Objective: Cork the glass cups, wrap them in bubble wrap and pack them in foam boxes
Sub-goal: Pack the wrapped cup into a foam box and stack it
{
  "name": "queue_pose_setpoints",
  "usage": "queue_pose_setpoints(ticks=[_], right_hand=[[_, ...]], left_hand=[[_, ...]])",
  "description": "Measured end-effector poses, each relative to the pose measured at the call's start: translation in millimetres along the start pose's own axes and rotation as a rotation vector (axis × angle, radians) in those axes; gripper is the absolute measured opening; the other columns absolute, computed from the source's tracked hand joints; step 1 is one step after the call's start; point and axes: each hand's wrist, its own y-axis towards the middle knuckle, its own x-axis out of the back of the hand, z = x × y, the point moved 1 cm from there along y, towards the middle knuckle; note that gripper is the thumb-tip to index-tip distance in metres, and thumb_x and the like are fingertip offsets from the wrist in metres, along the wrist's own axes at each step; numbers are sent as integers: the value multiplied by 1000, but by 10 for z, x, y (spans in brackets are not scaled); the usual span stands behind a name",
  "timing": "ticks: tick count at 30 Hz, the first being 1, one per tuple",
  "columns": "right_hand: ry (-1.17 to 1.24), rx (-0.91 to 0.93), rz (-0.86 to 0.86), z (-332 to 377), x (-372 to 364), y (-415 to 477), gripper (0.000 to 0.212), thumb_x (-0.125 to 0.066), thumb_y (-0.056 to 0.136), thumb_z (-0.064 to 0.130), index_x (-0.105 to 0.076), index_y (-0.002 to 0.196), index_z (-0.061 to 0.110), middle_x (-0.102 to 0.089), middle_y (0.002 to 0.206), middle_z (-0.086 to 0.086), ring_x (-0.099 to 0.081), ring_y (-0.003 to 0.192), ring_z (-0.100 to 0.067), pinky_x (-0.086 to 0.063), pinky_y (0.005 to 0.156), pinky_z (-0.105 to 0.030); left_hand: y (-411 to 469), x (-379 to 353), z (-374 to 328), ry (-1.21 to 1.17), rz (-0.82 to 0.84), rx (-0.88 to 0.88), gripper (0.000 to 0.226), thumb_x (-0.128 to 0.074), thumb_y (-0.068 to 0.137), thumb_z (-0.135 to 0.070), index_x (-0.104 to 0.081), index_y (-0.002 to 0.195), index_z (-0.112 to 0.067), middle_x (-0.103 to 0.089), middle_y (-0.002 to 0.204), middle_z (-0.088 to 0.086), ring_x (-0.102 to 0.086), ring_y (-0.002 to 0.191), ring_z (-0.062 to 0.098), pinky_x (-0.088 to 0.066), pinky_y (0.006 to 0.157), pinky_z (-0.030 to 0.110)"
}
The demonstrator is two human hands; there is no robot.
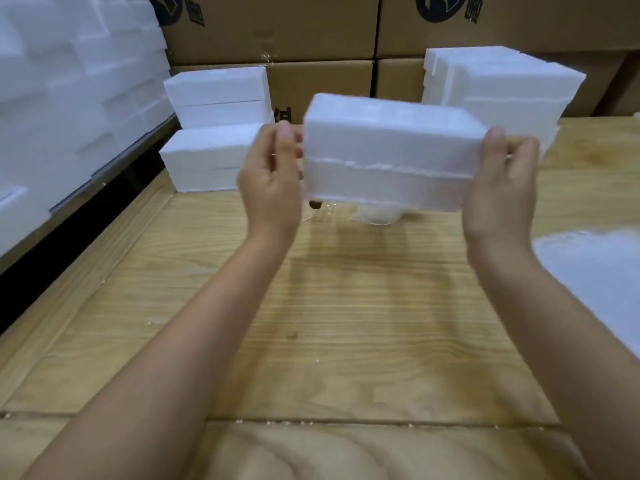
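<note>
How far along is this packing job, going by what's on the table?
Possibly done: the left stack and right stack of closed foam boxes, contents unseen. In hand: left hand and right hand hold another closed foam box above the table. Left: under it, a glass cup, a brown cork and a seemingly wrapped bundle lie out; bubble wrap waits at right.

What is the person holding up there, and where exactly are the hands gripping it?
A white foam box, raised above the table. The left hand grips its left short end, the right hand its right short end.
</note>
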Motion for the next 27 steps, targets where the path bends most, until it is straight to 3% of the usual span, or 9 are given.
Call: queue_pose_setpoints(ticks=[4,7,12,18,23,27], right_hand=[[20,42,114,-4,-187,-445,26,-36,102,40,-34,77,30,-43,70,13,-44,58,12,-34,56,-8],[-2,32,167,-92,-264,-597,26,-37,101,40,-34,77,29,-44,71,11,-44,58,9,-35,57,-9],[-69,-4,241,-306,-331,-639,30,-39,100,41,-39,86,15,-44,71,5,-41,61,-3,-34,56,-14],[-124,-26,334,-438,-409,-548,31,-43,98,43,-39,87,14,-44,73,7,-42,64,-7,-33,57,-12],[-153,-33,351,-455,-468,-450,28,-44,97,45,-37,82,22,-43,71,7,-42,62,-7,-35,53,-9],[-180,-52,358,-468,-510,-373,30,-44,97,45,-41,89,17,-45,72,8,-44,63,-6,-34,52,-9]], left_hand=[[-85,496,169,-12,26,7,30,-43,90,-42,-41,65,-26,-38,61,-13,-35,58,10,-29,54,28],[-165,667,290,-42,64,45,33,-45,84,-41,-36,60,-21,-35,56,-15,-32,54,7,-25,50,24],[-232,733,509,38,113,144,45,-47,79,-45,-38,61,-5,-34,60,3,-31,60,21,-23,55,34],[-190,729,646,180,116,230,31,-47,84,-37,-36,59,-20,-36,54,-12,-33,58,12,-27,56,32],[-130,674,721,310,105,174,37,-46,95,-30,-34,61,-21,-35,60,-7,-32,53,2,-27,49,18],[-78,637,775,309,107,178,37,-45,98,-28,-36,63,-21,-37,61,-7,-34,53,0,-28,50,17]])
